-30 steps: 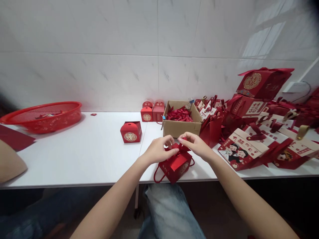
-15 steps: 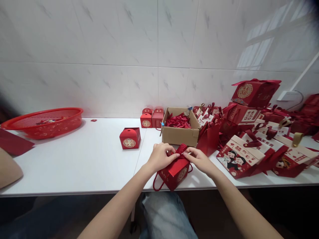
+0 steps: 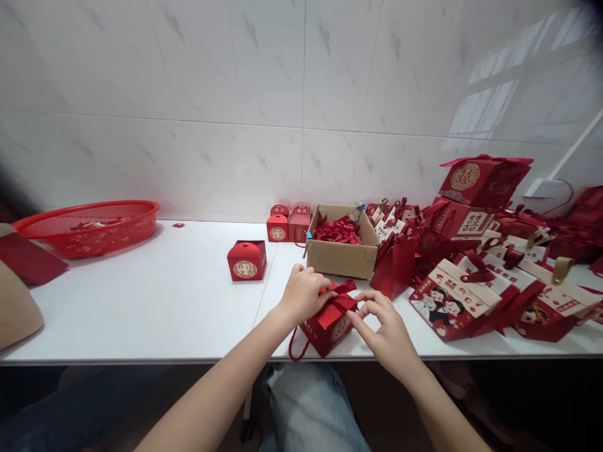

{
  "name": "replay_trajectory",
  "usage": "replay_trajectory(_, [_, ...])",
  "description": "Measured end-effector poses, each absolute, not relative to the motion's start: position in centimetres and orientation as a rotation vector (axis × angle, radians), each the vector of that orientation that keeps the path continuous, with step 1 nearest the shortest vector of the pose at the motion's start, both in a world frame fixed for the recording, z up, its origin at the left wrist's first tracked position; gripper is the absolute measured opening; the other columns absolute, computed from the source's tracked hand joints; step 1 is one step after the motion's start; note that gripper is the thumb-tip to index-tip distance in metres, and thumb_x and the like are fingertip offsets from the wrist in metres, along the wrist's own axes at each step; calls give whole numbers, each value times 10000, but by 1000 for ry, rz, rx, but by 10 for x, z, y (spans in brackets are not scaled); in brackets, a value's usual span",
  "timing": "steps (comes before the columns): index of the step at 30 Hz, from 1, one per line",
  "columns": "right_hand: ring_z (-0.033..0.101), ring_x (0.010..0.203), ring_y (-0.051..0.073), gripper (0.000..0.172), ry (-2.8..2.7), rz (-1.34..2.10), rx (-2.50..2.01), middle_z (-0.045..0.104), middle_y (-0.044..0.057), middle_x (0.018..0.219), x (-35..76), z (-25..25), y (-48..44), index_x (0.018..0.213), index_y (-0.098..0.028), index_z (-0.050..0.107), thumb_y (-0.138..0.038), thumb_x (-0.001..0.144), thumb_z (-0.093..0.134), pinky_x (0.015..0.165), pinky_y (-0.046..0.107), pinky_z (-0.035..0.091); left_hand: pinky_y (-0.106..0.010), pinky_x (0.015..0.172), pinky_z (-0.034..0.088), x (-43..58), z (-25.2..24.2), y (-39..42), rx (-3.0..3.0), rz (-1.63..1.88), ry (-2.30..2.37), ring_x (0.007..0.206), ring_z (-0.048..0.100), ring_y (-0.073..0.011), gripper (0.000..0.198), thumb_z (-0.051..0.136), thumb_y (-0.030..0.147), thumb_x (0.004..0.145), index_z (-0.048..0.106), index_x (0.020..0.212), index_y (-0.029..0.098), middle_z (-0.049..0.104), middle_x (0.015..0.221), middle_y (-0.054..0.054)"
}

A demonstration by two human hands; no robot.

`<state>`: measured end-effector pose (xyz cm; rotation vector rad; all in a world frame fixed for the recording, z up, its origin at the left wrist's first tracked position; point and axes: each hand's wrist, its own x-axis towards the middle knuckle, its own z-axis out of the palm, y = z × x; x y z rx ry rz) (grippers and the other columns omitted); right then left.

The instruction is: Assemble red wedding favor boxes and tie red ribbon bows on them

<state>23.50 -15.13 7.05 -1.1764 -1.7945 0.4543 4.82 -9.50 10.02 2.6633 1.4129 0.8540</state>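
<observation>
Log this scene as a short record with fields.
surface: white table
left hand: clasps top of red gift box
right hand: fingers touch ribbon bow on that box
behind: cardboard box with red ribbons
to the left: small red box, red basket
to the right: pile of gift bags

A cardboard box full of red ribbons stands on the white table. Just left of it, by the tiled wall, two small red boxes sit side by side. A single red favour box stands further left, and a red mesh basket well beyond that. Right of the cardboard box lies a heap of red gift bags.
</observation>
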Motion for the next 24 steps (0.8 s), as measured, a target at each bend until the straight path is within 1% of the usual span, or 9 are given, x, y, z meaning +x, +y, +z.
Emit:
replay_trajectory(5, [515,1024,241,229,-1850,393,-1179,545,86,1038,244,69,-159,668,-211,517,-355,844,554,921,414,373,-364,779,287,46,99,-90,2637,898,1354,727,569,-205,195,605,351,802,692,672,234,699,692,-45])
replay_trajectory(9, [519,1045,248,229,-1911,336,-1170,553,87,1055,248,65,-160,679,-213,537,-367,847,558,917,420,384,-322,748,357,45,98,-87,2459,898,1313,687,567,-174,193,618,397,782,683,704,233,685,719,-18])
replay_trajectory(11, [515,1068,257,185,-1875,252,-1181,555,97,1105,252,70,-154,790,-222,591,-398,842,565,923,427,388,-284,709,403,42,97,-90,2252,1063,1271,721,571,-162,204,633,416,763,654,811,219,666,822,-22])
replay_trajectory(13, [503,1099,272,240,-1816,127,-1194,548,115,1167,256,83,-142,962,-225,613,-426,841,560,932,439,386,-258,710,433,36,93,-97,2012,1320,1292,803,576,-157,254,597,427,789,589,913,205,622,930,-36])
replay_trajectory(14, [498,1112,281,281,-1799,59,-1195,548,122,1187,257,92,-135,1026,-224,608,-431,844,553,934,446,382,-253,724,438,33,91,-102,1905,1427,1330,827,572,-154,250,563,427,813,557,918,199,600,938,-36])
replay_trajectory(16, [501,1114,289,275,-1835,-43,-1171,567,121,1184,255,113,-118,1038,-228,621,-416,857,537,931,450,375,-244,715,429,25,84,-115,1769,1499,1423,792,555,-143,242,489,432,858,513,838,192,565,844,-14])
replay_trajectory(18, [538,1052,269,238,-2004,-55,-1111,607,106,1114,246,131,-101,997,-230,642,-392,874,518,900,415,390,-234,656,401,18,77,-127,1739,1406,1470,695,511,-131,306,429,455,882,477,736,190,515,715,15])
replay_trajectory(20, [571,952,240,259,-2257,-20,-1065,634,94,1016,229,142,-89,971,-218,647,-414,880,504,820,357,414,-233,602,365,15,72,-135,1742,1277,1464,632,466,-126,374,384,482,892,455,672,188,484,646,27])
replay_trajectory(24, [569,794,223,289,-2611,-117,-1089,643,90,853,194,138,-80,844,-193,626,-457,863,510,648,301,365,-231,534,314,16,73,-137,1668,1147,1417,553,408,-114,440,432,544,841,419,589,183,425,561,40])
